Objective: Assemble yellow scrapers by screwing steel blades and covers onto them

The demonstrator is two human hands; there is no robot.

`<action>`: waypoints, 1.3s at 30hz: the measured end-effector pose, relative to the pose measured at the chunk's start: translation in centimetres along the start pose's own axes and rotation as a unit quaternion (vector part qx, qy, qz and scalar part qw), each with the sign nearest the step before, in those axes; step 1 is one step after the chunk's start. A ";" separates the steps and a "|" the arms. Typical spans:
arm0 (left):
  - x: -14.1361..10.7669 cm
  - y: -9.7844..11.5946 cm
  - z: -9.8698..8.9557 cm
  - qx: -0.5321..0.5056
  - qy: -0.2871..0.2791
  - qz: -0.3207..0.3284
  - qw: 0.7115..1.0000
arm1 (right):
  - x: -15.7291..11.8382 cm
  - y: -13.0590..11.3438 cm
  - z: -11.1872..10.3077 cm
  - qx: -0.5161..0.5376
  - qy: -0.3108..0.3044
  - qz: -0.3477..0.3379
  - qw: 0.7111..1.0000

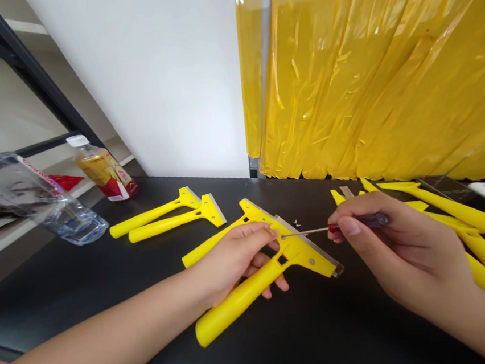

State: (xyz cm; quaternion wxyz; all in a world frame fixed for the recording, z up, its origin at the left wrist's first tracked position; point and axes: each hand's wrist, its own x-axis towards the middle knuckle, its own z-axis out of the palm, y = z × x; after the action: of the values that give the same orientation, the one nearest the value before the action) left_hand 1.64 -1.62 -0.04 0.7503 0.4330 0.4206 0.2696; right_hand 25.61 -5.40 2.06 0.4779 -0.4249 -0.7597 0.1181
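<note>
The black table (160, 307) meets a white panel (151, 88) behind, with room toward the front; at left, a clear bottle (81, 226) and a labelled bottle (106, 172), contents unclear; the left hand (240, 251) clamps a yellow scraper (256, 286) mid-table, the right hand (402, 241) pinching a screwdriver (371, 220), tip at a screw (282, 237)

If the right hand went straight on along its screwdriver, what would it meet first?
The yellow scraper in the left hand, most likely at its blade-side edge. The screwdriver tip appears to be at a screw there, though depth is unclear.
</note>
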 end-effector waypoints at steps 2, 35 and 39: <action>-0.1 -0.1 0.1 0.017 0.006 0.010 1.000 | 0.2 -0.6 -0.2 -0.032 -0.023 -0.034 0.999; -0.4 0.5 0.2 0.146 0.103 0.156 0.972 | 0.1 -3.4 0.2 -0.310 -0.081 -0.212 0.923; -0.2 0.2 0.2 0.139 0.105 0.157 0.972 | 0.0 -3.5 0.3 -0.339 -0.079 -0.209 0.914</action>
State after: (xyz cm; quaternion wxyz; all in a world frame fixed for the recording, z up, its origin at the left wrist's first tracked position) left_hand 1.64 -1.77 0.30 0.5828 0.5627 0.4576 0.3666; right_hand 23.53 -7.45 3.93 0.2575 -0.3816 -0.8611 -0.2158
